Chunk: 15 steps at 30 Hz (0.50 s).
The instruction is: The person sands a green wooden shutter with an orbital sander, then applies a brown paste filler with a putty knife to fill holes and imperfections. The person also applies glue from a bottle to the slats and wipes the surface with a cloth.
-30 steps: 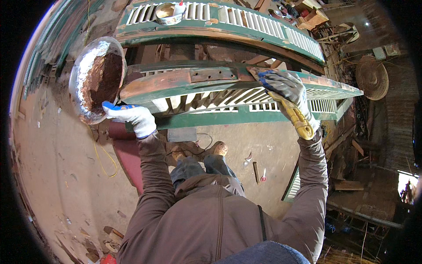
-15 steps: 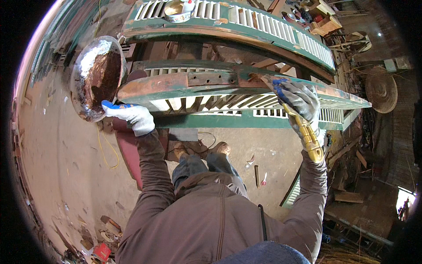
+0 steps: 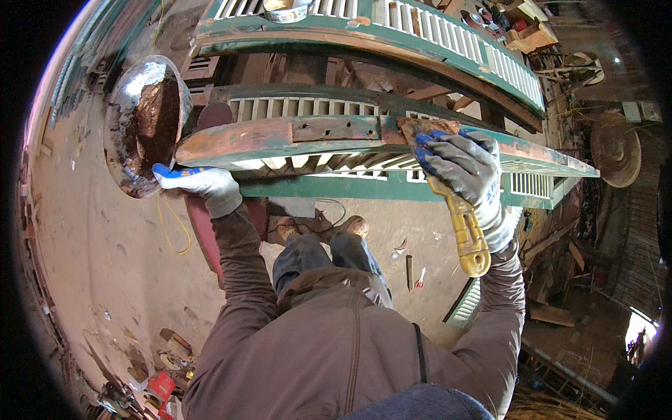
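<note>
My left hand [image 3: 201,187], in a white glove with blue fingertips, grips the rim of a shiny metal bowl [image 3: 164,119]. Reddish-brown paste coats the inside of the tilted bowl, which is beside the left end of a green louvred shutter [image 3: 336,145]. That shutter stands on its edge, its top rail bare wood in places and with a few dark holes. My gloved right hand [image 3: 465,168] is closed on a putty knife with a yellow handle [image 3: 467,238]. The knife's brown-smeared end [image 3: 420,128] is at the shutter's top edge.
Behind lies another green shutter [image 3: 364,35] with white slats, carrying a round tin [image 3: 288,10]. Red-handled scissors [image 3: 419,280] and a dark strip [image 3: 409,273] are on the floor. A yellow cord [image 3: 171,234] trails at left; a woven hat [image 3: 616,149] is at right.
My right hand has shifted slightly left along the shutter's edge, and the knife handle has swung to point more toward me. The bowl and my left hand have moved a little left.
</note>
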{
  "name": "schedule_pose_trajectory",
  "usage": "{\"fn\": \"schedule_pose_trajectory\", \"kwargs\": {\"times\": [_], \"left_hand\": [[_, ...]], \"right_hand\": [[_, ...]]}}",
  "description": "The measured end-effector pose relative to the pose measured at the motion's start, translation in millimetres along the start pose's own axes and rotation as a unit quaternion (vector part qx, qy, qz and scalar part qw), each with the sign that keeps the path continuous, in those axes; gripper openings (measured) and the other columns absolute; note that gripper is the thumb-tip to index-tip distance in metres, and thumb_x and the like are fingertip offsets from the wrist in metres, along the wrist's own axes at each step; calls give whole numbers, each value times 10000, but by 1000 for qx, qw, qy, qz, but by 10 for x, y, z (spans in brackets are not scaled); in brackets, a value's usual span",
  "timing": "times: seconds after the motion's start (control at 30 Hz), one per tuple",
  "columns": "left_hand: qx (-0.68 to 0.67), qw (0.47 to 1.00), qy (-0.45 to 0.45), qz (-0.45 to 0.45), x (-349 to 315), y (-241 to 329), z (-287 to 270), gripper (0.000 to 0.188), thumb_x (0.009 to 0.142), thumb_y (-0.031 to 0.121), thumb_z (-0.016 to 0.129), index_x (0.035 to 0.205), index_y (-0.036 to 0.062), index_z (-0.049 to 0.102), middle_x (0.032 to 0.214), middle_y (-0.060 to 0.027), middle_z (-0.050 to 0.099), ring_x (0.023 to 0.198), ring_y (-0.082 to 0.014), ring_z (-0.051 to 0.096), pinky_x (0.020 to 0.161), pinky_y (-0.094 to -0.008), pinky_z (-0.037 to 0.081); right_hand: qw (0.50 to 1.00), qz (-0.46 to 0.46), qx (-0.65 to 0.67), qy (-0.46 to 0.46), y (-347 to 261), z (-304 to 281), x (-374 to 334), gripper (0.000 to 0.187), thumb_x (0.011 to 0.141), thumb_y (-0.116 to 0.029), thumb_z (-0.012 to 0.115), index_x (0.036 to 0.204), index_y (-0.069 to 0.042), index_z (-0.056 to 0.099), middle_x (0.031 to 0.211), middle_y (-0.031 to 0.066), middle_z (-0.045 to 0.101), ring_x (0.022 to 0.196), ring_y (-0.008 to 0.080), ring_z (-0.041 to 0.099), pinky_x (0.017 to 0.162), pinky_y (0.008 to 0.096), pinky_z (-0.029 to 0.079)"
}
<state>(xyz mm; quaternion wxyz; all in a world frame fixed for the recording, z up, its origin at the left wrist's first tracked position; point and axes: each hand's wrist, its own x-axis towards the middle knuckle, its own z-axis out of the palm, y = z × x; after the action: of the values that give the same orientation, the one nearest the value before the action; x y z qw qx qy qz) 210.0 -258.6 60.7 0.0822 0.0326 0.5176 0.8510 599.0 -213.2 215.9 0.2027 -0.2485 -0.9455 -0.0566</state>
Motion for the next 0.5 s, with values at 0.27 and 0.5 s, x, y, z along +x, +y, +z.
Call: {"fn": "schedule_pose_trajectory", "kwargs": {"times": [0.27, 0.5], "left_hand": [[20, 997, 13, 75, 211, -292, -148, 932, 936, 810, 357, 1573, 129, 329, 1624, -127, 271, 1487, -344, 280, 1224, -527, 253], [-32, 999, 0, -34, 196, -215, -188, 879, 935, 731, 439, 1576, 139, 338, 1599, -120, 298, 1444, -340, 352, 1202, -536, 300]], "right_hand": [[998, -10, 37, -41, 25, -247, 85, 185, 804, -251, 764, 960, -152, 752, 1020, 27, 776, 1003, 218, 730, 894, 394, 463], [997, 34, 49, 40, 84, -130, -39, 239, 837, -244, 756, 1054, -147, 729, 1089, 56, 776, 1028, 251, 729, 945, 424, 464]]}}
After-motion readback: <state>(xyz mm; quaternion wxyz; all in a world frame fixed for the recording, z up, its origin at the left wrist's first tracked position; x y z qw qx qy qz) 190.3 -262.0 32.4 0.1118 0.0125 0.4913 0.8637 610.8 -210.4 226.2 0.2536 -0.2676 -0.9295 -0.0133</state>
